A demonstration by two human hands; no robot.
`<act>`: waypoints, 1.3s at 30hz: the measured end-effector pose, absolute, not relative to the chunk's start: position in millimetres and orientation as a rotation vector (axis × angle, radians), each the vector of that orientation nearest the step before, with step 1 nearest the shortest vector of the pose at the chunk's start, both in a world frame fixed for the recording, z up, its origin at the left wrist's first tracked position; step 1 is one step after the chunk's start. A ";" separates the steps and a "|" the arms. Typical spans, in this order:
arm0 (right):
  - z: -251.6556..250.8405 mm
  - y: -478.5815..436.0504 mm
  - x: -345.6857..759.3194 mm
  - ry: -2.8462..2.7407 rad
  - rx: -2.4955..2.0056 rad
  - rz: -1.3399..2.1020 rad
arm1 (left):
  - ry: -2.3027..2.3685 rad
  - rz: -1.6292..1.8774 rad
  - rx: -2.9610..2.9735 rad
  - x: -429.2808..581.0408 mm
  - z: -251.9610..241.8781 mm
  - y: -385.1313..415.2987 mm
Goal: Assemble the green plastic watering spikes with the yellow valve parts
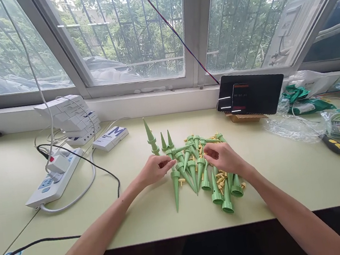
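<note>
A heap of green plastic plant-watering spikes [193,174], cone-shaped with wide threaded collars, lies on the table. Small yellow plug-like pieces [221,182] are scattered among them. My left hand [155,168] is at the heap's left side, thumb and fingers closed together beside a spike [176,185] pointing toward me; whatever they pinch is hidden. Over the heap's right part, my right hand [224,156] has its fingers curled to a pinch, and their contents cannot be made out. Beyond my left hand stand stacked spikes [151,137] and two smaller green points [166,139].
On the left lie a white power strip [51,182] with cables, stacked white boxes [75,117] and a single box [111,138]. A dark tablet [254,93] leans at the back. To the right are a screwdriver [335,145] and plastic bags [305,98].
</note>
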State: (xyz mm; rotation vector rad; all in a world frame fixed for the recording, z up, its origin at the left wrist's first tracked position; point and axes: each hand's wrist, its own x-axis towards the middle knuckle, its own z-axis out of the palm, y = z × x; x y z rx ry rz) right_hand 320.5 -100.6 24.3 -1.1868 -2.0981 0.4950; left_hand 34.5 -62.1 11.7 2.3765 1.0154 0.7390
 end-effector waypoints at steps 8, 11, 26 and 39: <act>20.0 -104.5 312.0 -2.104 -1.117 0.495 | 0.894 0.614 2.282 34.4 18.8 -65.0; 20.5 -105.9 309.4 -2.115 -1.113 0.498 | 0.875 0.535 2.300 33.9 18.0 -64.4; 18.6 -106.8 304.9 -2.081 -1.110 0.479 | 0.774 0.496 2.224 37.7 21.2 -68.5; 21.9 -117.3 294.2 -2.015 -0.997 0.669 | 0.717 0.709 1.880 42.9 23.6 -72.1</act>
